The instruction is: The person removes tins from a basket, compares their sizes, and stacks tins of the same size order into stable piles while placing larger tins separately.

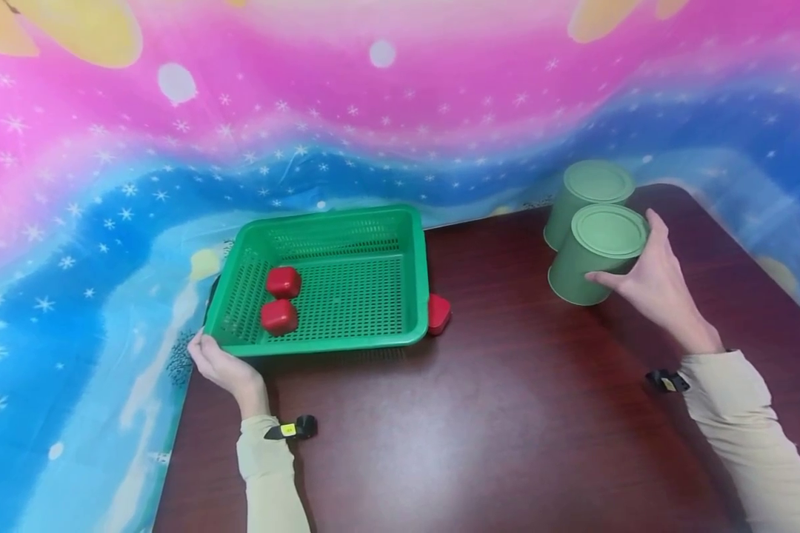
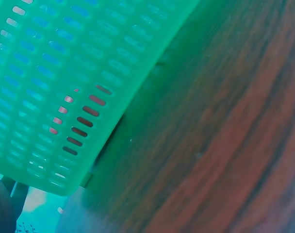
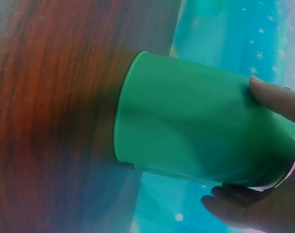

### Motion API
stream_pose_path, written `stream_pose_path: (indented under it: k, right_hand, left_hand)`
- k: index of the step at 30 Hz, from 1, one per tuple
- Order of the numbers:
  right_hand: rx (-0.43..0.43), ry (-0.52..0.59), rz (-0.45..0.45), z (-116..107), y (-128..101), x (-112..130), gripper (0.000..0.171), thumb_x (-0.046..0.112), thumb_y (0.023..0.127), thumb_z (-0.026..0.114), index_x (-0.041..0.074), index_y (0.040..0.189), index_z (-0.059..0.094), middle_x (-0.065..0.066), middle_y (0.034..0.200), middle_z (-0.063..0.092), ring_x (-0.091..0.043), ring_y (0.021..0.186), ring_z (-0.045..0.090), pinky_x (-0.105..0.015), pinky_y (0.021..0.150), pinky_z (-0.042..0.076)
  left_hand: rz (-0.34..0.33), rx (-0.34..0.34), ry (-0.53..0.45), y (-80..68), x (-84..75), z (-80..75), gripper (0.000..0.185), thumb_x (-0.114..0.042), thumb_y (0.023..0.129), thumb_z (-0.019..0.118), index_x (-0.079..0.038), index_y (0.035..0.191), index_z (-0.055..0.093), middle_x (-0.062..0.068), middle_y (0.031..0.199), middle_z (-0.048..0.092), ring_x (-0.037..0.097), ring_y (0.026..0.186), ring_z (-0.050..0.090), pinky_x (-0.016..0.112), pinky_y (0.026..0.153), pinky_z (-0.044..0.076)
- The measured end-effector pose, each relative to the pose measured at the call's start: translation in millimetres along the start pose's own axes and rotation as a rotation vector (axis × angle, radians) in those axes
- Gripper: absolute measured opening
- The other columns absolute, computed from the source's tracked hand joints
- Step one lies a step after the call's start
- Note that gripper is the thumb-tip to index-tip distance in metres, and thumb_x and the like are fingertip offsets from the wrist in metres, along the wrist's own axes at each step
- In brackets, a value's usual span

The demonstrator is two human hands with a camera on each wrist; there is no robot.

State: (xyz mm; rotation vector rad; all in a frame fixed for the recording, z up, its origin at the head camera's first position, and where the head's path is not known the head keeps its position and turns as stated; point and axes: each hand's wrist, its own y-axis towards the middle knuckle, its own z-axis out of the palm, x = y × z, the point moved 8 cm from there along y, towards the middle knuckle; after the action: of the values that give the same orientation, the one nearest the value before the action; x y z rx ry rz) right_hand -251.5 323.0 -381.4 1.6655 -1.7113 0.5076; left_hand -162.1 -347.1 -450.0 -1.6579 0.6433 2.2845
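Note:
At the left, my left hand (image 1: 223, 370) grips the near left corner of a green perforated plastic basket (image 1: 347, 346). Its fingers curl at the rim, partly hidden. Inside the basket lie two red rounded blocks, one (image 1: 283, 282) just behind the other (image 1: 279, 317). Over on the right, my right hand (image 1: 660, 289) holds a green bucket-like cup (image 1: 590, 270), which is bottom up with its wide rim downward. In the right wrist view, thumb and fingers span the narrow end of this cup (image 3: 196, 121).
A second green cup (image 1: 590, 185) is upside down right behind the held one. Another red piece (image 1: 438, 314) lies on the dark wooden table (image 1: 480, 414) against the basket's right side, partly covered by it. A colourful patterned cloth (image 1: 347, 111) hangs behind the table.

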Motion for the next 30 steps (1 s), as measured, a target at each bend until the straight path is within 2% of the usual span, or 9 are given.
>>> stream_pose_path:
  k: [3, 7, 12, 14, 18, 21, 26, 28, 30]
  right_hand:
    - [-0.02, -0.032, -0.039, 1, -2, 7, 0.128, 0.013, 0.076, 0.092, -0.001, 0.163, -0.001, -0.04, 0.157, 0.017, -0.06, 0.141, 0.024, -0.071, 0.112, 0.022]
    - [-0.068, -0.056, -0.079, 1, -5, 14, 0.126, 0.007, 0.074, 0.092, -0.002, 0.163, 0.003, -0.042, 0.152, 0.019, -0.06, 0.138, 0.023, -0.07, 0.111, 0.024]
    - [-0.083, -0.054, -0.079, 0, -7, 15, 0.123, 0.007, 0.077, 0.09, -0.001, 0.163, 0.002, -0.039, 0.155, 0.017, -0.059, 0.139, 0.022, -0.071, 0.111, 0.023]
    - [-0.078, -0.052, -0.073, 3, -7, 15, 0.123, 0.008, 0.078, 0.09, -0.001, 0.163, 0.002, -0.039, 0.155, 0.016, -0.059, 0.14, 0.021, -0.07, 0.112, 0.023]
    - [-0.11, -0.045, -0.106, 6, -7, 23, 0.122, 0.006, 0.076, 0.091, -0.001, 0.163, 0.006, -0.038, 0.154, 0.018, -0.058, 0.141, 0.022, -0.068, 0.113, 0.022]
    - [-0.175, -0.042, -0.187, 5, -9, 40, 0.118, 0.003, 0.072, 0.093, -0.001, 0.161, 0.016, -0.035, 0.152, 0.024, -0.056, 0.138, 0.026, -0.066, 0.113, 0.024]
    - [-0.313, -0.037, -0.379, 5, -14, 79, 0.099, 0.001, 0.074, 0.091, -0.005, 0.153, 0.033, -0.034, 0.148, 0.034, -0.052, 0.141, 0.028, -0.061, 0.118, 0.02]
    - [-0.341, -0.02, -0.413, 6, -14, 94, 0.09, 0.004, 0.077, 0.088, -0.007, 0.151, 0.037, -0.034, 0.148, 0.038, -0.05, 0.142, 0.031, -0.058, 0.119, 0.021]
    - [-0.322, 0.024, -0.405, 11, -12, 107, 0.083, 0.005, 0.081, 0.085, -0.007, 0.15, 0.039, -0.032, 0.149, 0.041, -0.047, 0.143, 0.034, -0.055, 0.12, 0.022]
  left_hand:
    - [-0.018, -0.037, 0.035, 0.0, 0.9, -3.5, 0.028, -0.017, 0.108, 0.041, -0.006, 0.114, 0.067, -0.001, 0.089, 0.055, 0.012, 0.085, 0.048, 0.029, 0.089, 0.036]
    - [-0.035, -0.085, 0.038, -4.7, 0.7, -2.4, 0.027, -0.014, 0.107, 0.042, -0.006, 0.112, 0.068, -0.001, 0.093, 0.059, 0.013, 0.089, 0.051, 0.028, 0.089, 0.038]
    - [-0.025, -0.043, 0.073, -23.3, 2.1, 18.8, 0.024, -0.013, 0.107, 0.045, -0.006, 0.116, 0.066, 0.006, 0.103, 0.067, 0.018, 0.094, 0.059, 0.03, 0.088, 0.043]
    - [-0.014, -0.042, 0.108, -26.7, 1.3, 22.0, 0.025, -0.014, 0.106, 0.046, -0.007, 0.117, 0.068, 0.005, 0.099, 0.069, 0.017, 0.091, 0.06, 0.03, 0.087, 0.043]
    - [0.021, -0.13, 0.116, -19.6, -4.8, 8.2, 0.028, -0.01, 0.104, 0.047, -0.006, 0.114, 0.073, -0.002, 0.086, 0.063, 0.012, 0.08, 0.054, 0.027, 0.084, 0.041]
    - [0.036, -0.178, 0.089, -12.8, -7.6, -3.1, 0.028, -0.007, 0.104, 0.046, -0.005, 0.113, 0.073, -0.003, 0.082, 0.056, 0.011, 0.073, 0.047, 0.028, 0.082, 0.038]
    - [0.019, -0.184, 0.063, -5.6, -6.0, -9.6, 0.028, -0.008, 0.105, 0.046, -0.005, 0.114, 0.072, -0.002, 0.087, 0.058, 0.012, 0.076, 0.048, 0.028, 0.085, 0.039]
    - [0.011, -0.173, 0.061, -3.5, -4.6, -9.1, 0.028, -0.01, 0.105, 0.046, -0.006, 0.115, 0.072, -0.002, 0.089, 0.059, 0.011, 0.077, 0.048, 0.028, 0.085, 0.04]
    - [0.011, -0.145, 0.064, -1.9, -3.0, -6.5, 0.028, -0.01, 0.106, 0.045, -0.006, 0.115, 0.071, -0.002, 0.088, 0.057, 0.011, 0.074, 0.044, 0.028, 0.084, 0.038]
